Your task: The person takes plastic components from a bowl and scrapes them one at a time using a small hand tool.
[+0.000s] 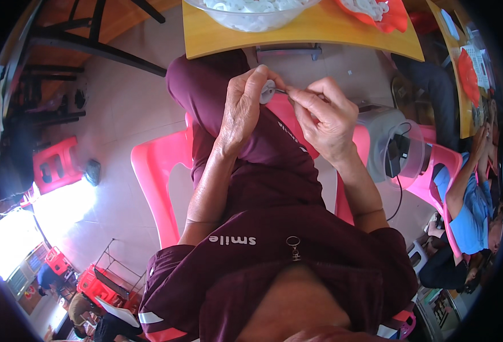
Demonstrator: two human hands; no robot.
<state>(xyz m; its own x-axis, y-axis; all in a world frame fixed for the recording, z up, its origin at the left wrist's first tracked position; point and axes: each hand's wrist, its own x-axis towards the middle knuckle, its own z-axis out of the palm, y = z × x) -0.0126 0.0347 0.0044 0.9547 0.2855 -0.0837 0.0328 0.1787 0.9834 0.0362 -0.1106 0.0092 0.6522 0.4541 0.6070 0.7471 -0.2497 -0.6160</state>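
Note:
My left hand is closed around a small round white part, pinched between thumb and fingers above my lap. My right hand sits just to its right, fingertips pinching a thin dark metal piece that touches the white part. Both hands hover over my maroon trousers, below the front edge of a yellow wooden table. On the table stands a clear bowl filled with several white parts, and an orange tray with more white pieces.
I sit on a pink plastic chair. A grey stool with a clear container and a black cable stands at my right. Another person in blue sits at far right. A red stool is on the floor left.

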